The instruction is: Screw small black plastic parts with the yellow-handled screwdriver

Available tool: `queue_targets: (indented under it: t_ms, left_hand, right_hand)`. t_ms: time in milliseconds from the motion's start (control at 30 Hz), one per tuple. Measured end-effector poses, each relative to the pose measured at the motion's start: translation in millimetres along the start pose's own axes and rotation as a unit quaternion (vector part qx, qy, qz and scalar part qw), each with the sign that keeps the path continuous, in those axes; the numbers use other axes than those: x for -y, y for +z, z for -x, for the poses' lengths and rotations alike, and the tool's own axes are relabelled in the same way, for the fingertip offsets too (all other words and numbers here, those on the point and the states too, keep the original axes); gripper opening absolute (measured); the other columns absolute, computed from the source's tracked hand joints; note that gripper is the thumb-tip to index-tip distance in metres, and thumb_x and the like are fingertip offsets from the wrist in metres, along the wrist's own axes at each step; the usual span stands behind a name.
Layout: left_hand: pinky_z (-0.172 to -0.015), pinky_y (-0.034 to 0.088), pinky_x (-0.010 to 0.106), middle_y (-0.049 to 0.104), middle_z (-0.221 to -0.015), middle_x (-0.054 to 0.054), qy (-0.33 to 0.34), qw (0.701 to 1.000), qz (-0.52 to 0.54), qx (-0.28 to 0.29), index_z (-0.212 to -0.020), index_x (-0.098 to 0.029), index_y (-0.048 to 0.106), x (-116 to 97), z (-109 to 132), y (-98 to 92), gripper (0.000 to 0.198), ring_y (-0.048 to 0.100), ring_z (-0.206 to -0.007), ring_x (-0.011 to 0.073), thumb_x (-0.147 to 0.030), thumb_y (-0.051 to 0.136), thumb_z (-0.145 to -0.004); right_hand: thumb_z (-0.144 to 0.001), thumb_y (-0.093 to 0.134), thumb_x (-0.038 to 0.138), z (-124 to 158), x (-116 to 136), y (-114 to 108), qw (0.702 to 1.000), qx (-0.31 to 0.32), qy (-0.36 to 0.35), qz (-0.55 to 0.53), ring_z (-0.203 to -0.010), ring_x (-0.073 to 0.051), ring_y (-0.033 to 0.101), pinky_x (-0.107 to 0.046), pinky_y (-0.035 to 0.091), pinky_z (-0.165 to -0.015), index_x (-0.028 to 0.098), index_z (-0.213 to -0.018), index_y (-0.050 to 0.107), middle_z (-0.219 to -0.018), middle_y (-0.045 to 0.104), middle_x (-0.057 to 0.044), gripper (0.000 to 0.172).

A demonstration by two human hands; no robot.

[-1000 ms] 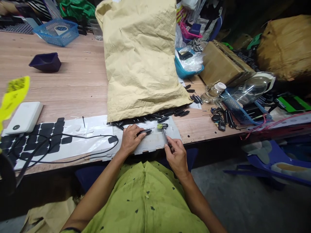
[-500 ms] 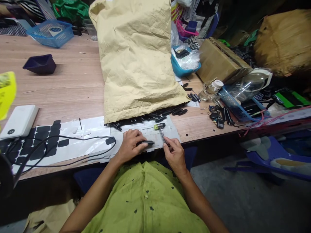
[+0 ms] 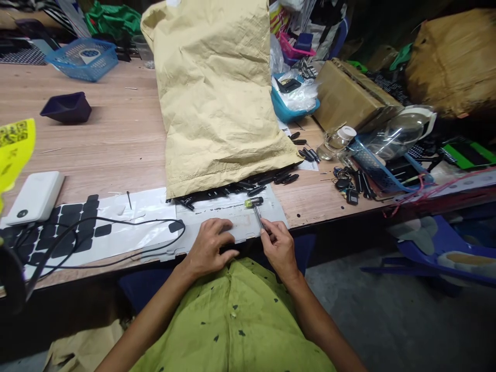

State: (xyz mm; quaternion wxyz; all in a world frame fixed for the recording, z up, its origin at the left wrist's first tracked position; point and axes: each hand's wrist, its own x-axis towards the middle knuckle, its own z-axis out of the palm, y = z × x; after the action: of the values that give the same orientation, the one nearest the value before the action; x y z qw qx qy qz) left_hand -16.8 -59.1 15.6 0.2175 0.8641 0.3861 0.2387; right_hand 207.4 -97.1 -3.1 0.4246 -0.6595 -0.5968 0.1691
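Note:
My right hand point(image 3: 278, 249) is closed on the thin shaft of a small hammer point(image 3: 256, 209). Its yellow-and-black head rests on a grey metal plate point(image 3: 236, 214) at the table's front edge. My left hand point(image 3: 211, 244) lies at the plate's near edge with its fingers curled down and inward, so what they hold is hidden. A row of slim black parts point(image 3: 240, 186) pokes out from under a big tan paper sack point(image 3: 220, 98) just behind the plate.
Left of the plate lie a white sheet with black pads point(image 3: 73, 222), a black cable point(image 3: 116, 243) and a white power bank point(image 3: 34, 196). Further back sit a dark tray point(image 3: 67, 107) and a blue basket point(image 3: 83, 58). Bottles, boxes and loose black parts point(image 3: 351, 186) crowd the right.
My left hand drew back from the middle of the plate to its near edge, and the black part it held is no longer visible. The hammer has stayed put.

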Motion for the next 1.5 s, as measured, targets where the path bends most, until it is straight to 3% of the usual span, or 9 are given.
queue_targets:
  t_ms: [67,167,267,500,667,833,1067,1233,1500]
  left_hand:
    - [-0.085,0.050,0.040,0.069,-0.100,0.008,-0.081,0.992,-0.020,-0.093,-0.088,-0.022,0.070,7,-2,-6.0,0.014,0.061,-0.095,0.0250,-0.034,0.063,-0.092]
    - [-0.079,0.049,0.040,0.066,-0.090,0.008,-0.216,0.950,-0.114,-0.197,-0.094,-0.022,0.070,22,-10,-20.5,0.017,0.060,-0.088,0.0269,-0.033,0.057,-0.094]
    - [-0.080,0.048,0.044,0.066,-0.094,0.011,-0.287,0.918,-0.189,-0.201,-0.098,-0.021,0.073,35,-22,-32.4,0.018,0.059,-0.093,0.0324,-0.032,0.062,-0.088]
    - [-0.083,0.044,0.046,0.065,-0.101,0.014,-0.360,0.894,-0.218,-0.156,-0.100,-0.020,0.074,40,-43,-34.7,0.021,0.058,-0.103,0.0355,-0.026,0.058,-0.087]
    - [-0.084,0.043,0.044,0.065,-0.095,0.011,-0.340,0.905,-0.222,-0.132,-0.090,-0.021,0.073,40,-35,-37.1,0.015,0.058,-0.100,0.0333,-0.028,0.061,-0.085]
    - [-0.079,0.042,0.041,0.064,-0.085,0.007,-0.266,0.931,-0.192,-0.161,-0.085,-0.023,0.072,31,-14,-36.2,0.008,0.059,-0.090,0.0296,-0.029,0.066,-0.084]
    - [-0.080,0.049,0.037,0.067,-0.090,0.004,-0.167,0.979,-0.050,-0.105,-0.093,-0.024,0.068,16,-18,-8.6,0.006,0.060,-0.087,0.0237,-0.023,0.064,-0.087]
    - [-0.082,0.050,0.037,0.069,-0.092,0.003,-0.173,0.981,-0.006,-0.093,-0.095,-0.023,0.067,21,-30,5.3,0.010,0.061,-0.090,0.0238,-0.021,0.066,-0.085]
    - [-0.085,0.048,0.038,0.070,-0.089,0.002,-0.218,0.972,-0.001,-0.087,-0.096,-0.024,0.074,21,-40,9.3,0.013,0.061,-0.089,0.0235,-0.025,0.072,-0.084]
  right_hand:
    - [-0.093,0.054,0.027,0,0,0,1.000,0.001,-0.005,0.000,-0.057,-0.010,0.051,-0.024,0.051,-0.057,0.021,-0.114,0.078,-0.082,0.059,-0.002,0.032]
    - [-0.093,0.054,0.027,-1,-1,0,1.000,0.003,-0.006,0.002,-0.057,-0.010,0.052,-0.024,0.051,-0.057,0.021,-0.114,0.078,-0.083,0.059,-0.002,0.032]
    - [-0.093,0.055,0.027,-1,-1,0,1.000,0.003,-0.005,0.004,-0.058,-0.011,0.053,-0.024,0.051,-0.057,0.022,-0.113,0.078,-0.083,0.060,-0.002,0.032]
    - [-0.092,0.054,0.027,-1,0,2,1.000,-0.002,-0.001,-0.004,-0.058,-0.011,0.053,-0.024,0.052,-0.059,0.022,-0.112,0.079,-0.083,0.060,-0.002,0.032]
    - [-0.092,0.055,0.027,-1,0,3,1.000,-0.008,0.003,-0.005,-0.060,-0.011,0.053,-0.025,0.053,-0.062,0.021,-0.113,0.079,-0.083,0.061,-0.002,0.032]
    - [-0.092,0.055,0.026,0,1,3,1.000,-0.006,0.005,-0.008,-0.060,-0.012,0.054,-0.025,0.055,-0.064,0.022,-0.113,0.079,-0.083,0.061,-0.002,0.032]
    - [-0.091,0.056,0.026,-1,2,1,1.000,0.002,0.005,-0.003,-0.057,-0.011,0.052,-0.024,0.052,-0.057,0.021,-0.113,0.078,-0.081,0.061,-0.002,0.031]
    - [-0.088,0.063,0.029,-2,1,1,1.000,-0.004,-0.013,0.017,-0.059,-0.011,0.052,-0.024,0.053,-0.059,0.020,-0.112,0.077,-0.083,0.062,-0.002,0.029]
    - [-0.087,0.063,0.028,-4,-5,-1,1.000,0.010,-0.009,0.002,-0.057,-0.011,0.051,-0.024,0.052,-0.054,0.019,-0.113,0.076,-0.082,0.063,-0.003,0.031]
